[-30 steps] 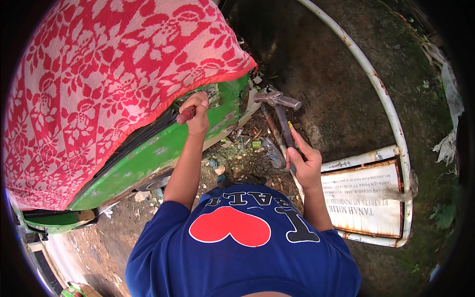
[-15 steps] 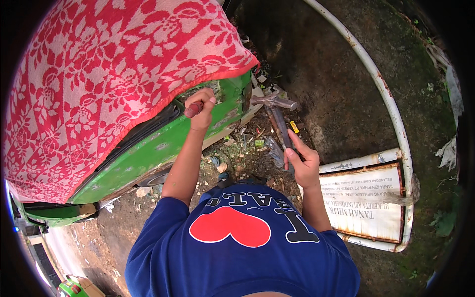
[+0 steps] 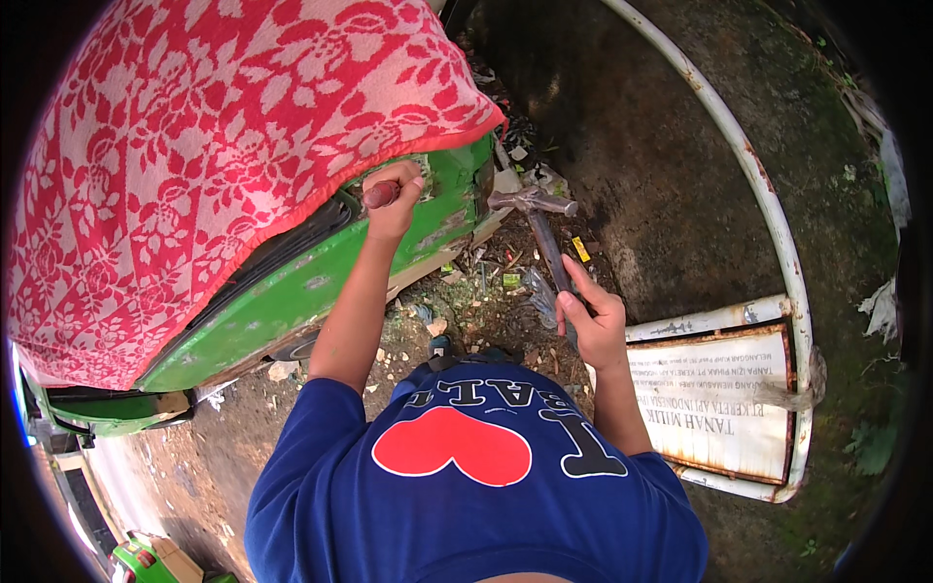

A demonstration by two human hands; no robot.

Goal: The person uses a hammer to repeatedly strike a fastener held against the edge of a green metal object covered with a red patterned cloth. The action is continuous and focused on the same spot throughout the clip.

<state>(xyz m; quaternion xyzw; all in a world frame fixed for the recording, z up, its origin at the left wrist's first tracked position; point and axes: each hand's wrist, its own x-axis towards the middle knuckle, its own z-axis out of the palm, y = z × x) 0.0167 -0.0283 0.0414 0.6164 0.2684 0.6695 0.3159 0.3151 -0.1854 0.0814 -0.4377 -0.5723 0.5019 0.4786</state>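
Note:
My left hand is closed around a tool with a rounded reddish-brown handle, its butt pointing up at me. The hand is over the green car body, by a patch of scraped paint; the tool's working end is hidden behind my fingers. In my right hand I grip a hammer by its handle. The metal head of that hammer points away from me, a short way to the right of the car's corner, and touches nothing that I can make out.
A red and pink floral blanket drapes over the car. To the right, a rusty white pipe frame curves round and carries a white sign panel. Stones and litter cover the dirt ground between the car and frame.
My left hand has shifted slightly away from me along the car, and its tool handle has tipped a little. The hammer head has drifted slightly left.

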